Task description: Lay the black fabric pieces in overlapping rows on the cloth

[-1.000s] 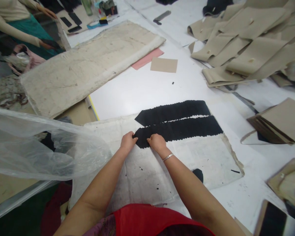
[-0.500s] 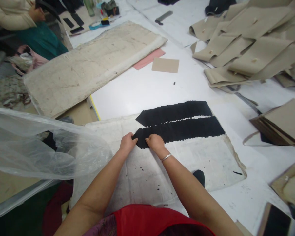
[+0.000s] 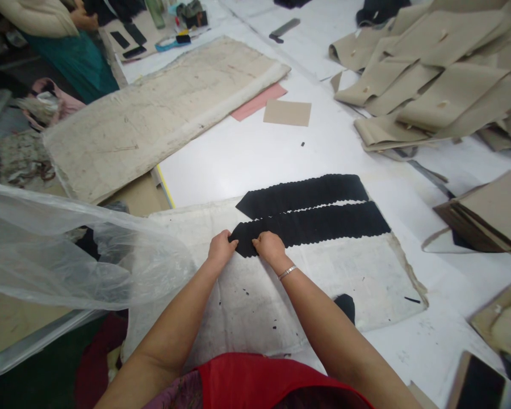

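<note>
Two long black strips with scalloped edges and pointed left ends lie side by side on a stained white padded sheet (image 3: 255, 307). My left hand (image 3: 222, 247) pinches the pointed tip of the nearer black strip (image 3: 323, 224). A short way to the right, my right hand (image 3: 271, 247) grips the lower edge of that same strip, thumb and fingers closed. The farther black strip (image 3: 302, 193) lies flat just beyond, untouched. A small black piece (image 3: 346, 308) shows partly from behind my right forearm.
A long beige padded board (image 3: 166, 108) lies at the back left. Beige folded pieces (image 3: 434, 79) are heaped at the right, with a stack of brown sheets (image 3: 485, 216) nearer. Clear plastic film (image 3: 68, 255) hangs at the left. A co-worker's hand (image 3: 84, 20) shows at the upper left.
My hands and the black strips stay almost still. At the upper left, the co-worker's hand and sleeve have moved to the right, and a dark curved object there is no longer visible.
</note>
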### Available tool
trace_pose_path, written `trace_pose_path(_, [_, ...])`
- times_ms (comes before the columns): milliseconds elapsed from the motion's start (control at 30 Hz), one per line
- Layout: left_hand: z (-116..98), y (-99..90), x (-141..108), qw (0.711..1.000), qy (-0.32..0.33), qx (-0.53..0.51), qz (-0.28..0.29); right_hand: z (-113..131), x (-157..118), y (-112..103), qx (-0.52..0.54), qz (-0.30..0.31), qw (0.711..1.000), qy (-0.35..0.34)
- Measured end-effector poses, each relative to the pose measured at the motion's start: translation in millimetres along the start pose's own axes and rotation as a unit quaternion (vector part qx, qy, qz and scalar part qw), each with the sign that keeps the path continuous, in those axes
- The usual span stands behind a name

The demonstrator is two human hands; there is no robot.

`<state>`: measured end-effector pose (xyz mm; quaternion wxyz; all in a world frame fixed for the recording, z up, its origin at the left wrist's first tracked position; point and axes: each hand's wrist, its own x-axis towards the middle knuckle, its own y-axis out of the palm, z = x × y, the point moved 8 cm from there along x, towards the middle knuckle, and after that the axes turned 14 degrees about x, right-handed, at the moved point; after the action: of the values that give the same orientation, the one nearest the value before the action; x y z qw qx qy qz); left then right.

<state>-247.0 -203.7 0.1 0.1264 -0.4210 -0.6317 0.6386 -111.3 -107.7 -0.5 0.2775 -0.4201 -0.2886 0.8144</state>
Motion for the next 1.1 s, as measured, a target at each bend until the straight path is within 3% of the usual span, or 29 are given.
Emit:
trace_pose_path(833, [-1,0.4,0,1.000,-0.005,-0.016,0.006,3,-2,-2,-0.007,0.004,1.000,-0.001])
trace_pose_path(1100, [-1,-1.3,1,1.000,0.000,-0.008,-0.006,19,-5,1,-0.023,-0.002,0.999,-0.046])
